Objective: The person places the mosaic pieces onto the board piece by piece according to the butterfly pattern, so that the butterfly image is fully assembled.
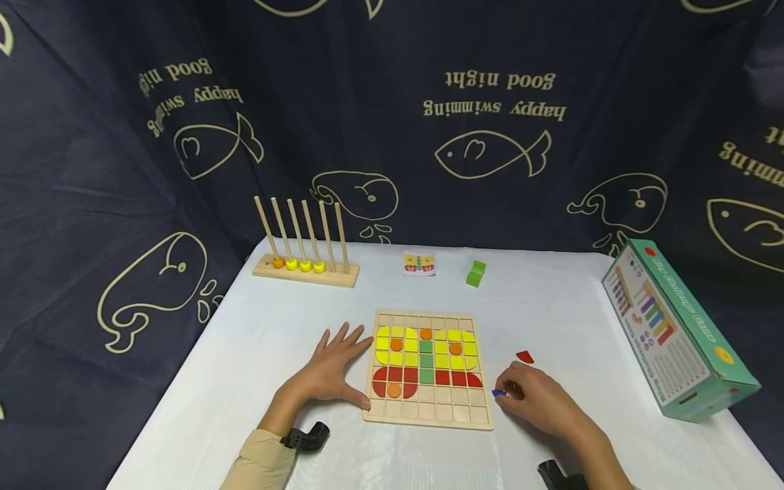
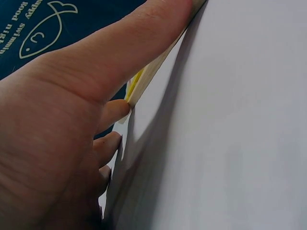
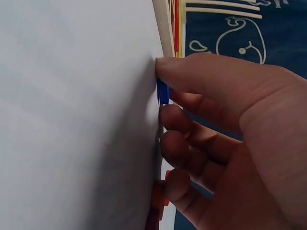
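Observation:
A square wooden grid board (image 1: pixel 429 412) bears yellow, red, green and orange pieces, several of them, with its front row bare. My left hand (image 1: pixel 331 371) is spread beside the board's left edge, its thumb on the front left corner and its index fingertip at the edge. Off the board's right edge, my right hand (image 1: pixel 539 398) pinches a small blue piece (image 3: pixel 164 91) between thumb and fingers, low over the white table. The blue piece's full shape is hidden. Just beyond that hand lies a loose red piece (image 1: pixel 525 356).
Behind the board are a small butterfly picture card (image 1: pixel 419 265) and green blocks (image 1: pixel 476 273). A wooden peg rack (image 1: pixel 306 273) with orange and yellow beads stands at the back left. A green game box (image 1: pixel 680 333) stands at the right edge. Dark printed cloth (image 1: pixel 392 122) hangs behind.

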`<state>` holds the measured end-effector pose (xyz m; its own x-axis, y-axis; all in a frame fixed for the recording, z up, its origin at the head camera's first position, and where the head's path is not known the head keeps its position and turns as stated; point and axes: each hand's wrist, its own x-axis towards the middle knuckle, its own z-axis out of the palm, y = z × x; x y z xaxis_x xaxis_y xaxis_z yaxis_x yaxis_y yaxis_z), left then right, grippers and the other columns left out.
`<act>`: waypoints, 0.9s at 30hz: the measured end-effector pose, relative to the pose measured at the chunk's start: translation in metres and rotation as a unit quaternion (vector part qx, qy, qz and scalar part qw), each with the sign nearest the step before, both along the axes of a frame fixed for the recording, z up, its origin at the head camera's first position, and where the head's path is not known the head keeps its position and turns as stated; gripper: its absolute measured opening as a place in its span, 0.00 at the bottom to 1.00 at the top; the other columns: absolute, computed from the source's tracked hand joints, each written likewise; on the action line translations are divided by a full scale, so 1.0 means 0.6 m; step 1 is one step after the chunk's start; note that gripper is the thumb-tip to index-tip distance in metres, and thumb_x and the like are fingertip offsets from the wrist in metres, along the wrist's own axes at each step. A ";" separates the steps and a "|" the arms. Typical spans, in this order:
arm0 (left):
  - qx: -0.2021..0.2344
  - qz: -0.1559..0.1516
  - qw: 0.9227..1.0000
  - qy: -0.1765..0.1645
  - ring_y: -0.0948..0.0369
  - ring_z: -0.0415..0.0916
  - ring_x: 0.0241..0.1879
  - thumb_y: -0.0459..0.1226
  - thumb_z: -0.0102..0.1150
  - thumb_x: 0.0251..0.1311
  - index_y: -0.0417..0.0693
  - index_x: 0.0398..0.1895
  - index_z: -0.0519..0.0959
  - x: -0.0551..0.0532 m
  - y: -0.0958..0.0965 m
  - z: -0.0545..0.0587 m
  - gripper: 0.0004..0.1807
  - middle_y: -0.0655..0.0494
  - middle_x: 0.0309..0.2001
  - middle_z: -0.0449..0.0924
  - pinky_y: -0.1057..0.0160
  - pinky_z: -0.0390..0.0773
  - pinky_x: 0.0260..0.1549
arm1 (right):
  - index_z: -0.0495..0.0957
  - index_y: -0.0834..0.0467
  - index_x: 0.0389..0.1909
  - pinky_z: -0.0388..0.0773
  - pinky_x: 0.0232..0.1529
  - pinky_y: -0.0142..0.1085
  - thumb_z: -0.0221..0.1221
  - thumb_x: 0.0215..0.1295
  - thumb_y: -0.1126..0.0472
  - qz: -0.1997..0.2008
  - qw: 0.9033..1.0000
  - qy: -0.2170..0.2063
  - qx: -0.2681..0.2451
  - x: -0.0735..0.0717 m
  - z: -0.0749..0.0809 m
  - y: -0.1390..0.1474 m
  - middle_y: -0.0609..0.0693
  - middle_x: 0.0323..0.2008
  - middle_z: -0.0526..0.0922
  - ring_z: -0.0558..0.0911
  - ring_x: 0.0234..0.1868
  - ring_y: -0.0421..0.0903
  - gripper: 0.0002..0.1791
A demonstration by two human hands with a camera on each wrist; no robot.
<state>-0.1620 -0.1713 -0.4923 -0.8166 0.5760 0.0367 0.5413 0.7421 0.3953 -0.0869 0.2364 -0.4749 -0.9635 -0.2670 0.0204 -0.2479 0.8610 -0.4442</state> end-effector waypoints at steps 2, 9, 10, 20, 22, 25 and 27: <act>0.001 -0.002 1.000 -0.001 0.47 0.35 0.73 0.75 0.67 0.21 0.54 0.74 0.59 0.000 0.000 0.002 0.70 0.50 0.75 0.47 0.40 0.33 0.67 | 0.80 0.44 0.28 0.70 0.31 0.31 0.71 0.51 0.53 -0.006 1.000 0.016 0.007 -0.003 0.000 -0.003 0.34 0.26 0.71 0.69 0.28 0.36 0.08; 0.015 -0.009 1.000 0.003 0.44 0.37 0.73 0.75 0.67 0.22 0.52 0.73 0.61 0.000 0.000 0.002 0.69 0.47 0.74 0.49 0.37 0.34 0.66 | 0.80 0.44 0.30 0.71 0.28 0.29 0.71 0.53 0.54 0.029 0.998 0.046 -0.044 -0.015 0.007 -0.039 0.34 0.27 0.72 0.71 0.28 0.36 0.08; 0.013 -0.009 1.000 0.005 0.44 0.37 0.73 0.75 0.67 0.22 0.52 0.73 0.61 0.000 0.000 0.001 0.69 0.47 0.74 0.50 0.37 0.34 0.66 | 0.80 0.44 0.30 0.71 0.28 0.29 0.70 0.54 0.54 0.038 0.997 0.048 -0.050 -0.016 0.008 -0.048 0.34 0.27 0.72 0.71 0.28 0.36 0.07; 0.008 -0.002 1.000 0.006 0.45 0.37 0.73 0.75 0.67 0.20 0.54 0.73 0.60 0.000 0.002 0.002 0.70 0.49 0.74 0.49 0.38 0.34 0.66 | 0.81 0.46 0.32 0.69 0.30 0.30 0.67 0.57 0.49 0.107 0.993 0.057 -0.009 -0.024 0.008 -0.139 0.35 0.26 0.70 0.69 0.27 0.35 0.07; 0.012 -0.004 1.000 0.005 0.45 0.37 0.73 0.75 0.67 0.21 0.54 0.73 0.61 0.000 0.002 0.002 0.69 0.49 0.74 0.49 0.38 0.34 0.66 | 0.81 0.46 0.31 0.69 0.29 0.30 0.67 0.58 0.49 0.116 0.991 0.062 -0.003 -0.024 0.007 -0.151 0.35 0.26 0.70 0.69 0.27 0.35 0.07; 0.008 -0.004 1.000 0.006 0.45 0.37 0.73 0.75 0.67 0.21 0.53 0.73 0.61 0.000 0.003 0.001 0.69 0.49 0.74 0.49 0.38 0.34 0.66 | 0.81 0.46 0.31 0.70 0.30 0.31 0.66 0.58 0.50 0.128 0.989 0.071 0.001 -0.026 0.007 -0.163 0.35 0.27 0.71 0.69 0.27 0.35 0.06; 0.005 -0.002 1.000 0.007 0.45 0.37 0.73 0.76 0.66 0.21 0.54 0.73 0.61 -0.001 0.002 0.000 0.69 0.49 0.74 0.49 0.37 0.35 0.66 | 0.81 0.47 0.32 0.71 0.30 0.31 0.67 0.58 0.51 0.133 0.988 0.073 0.001 -0.028 0.005 -0.168 0.35 0.27 0.71 0.69 0.27 0.35 0.06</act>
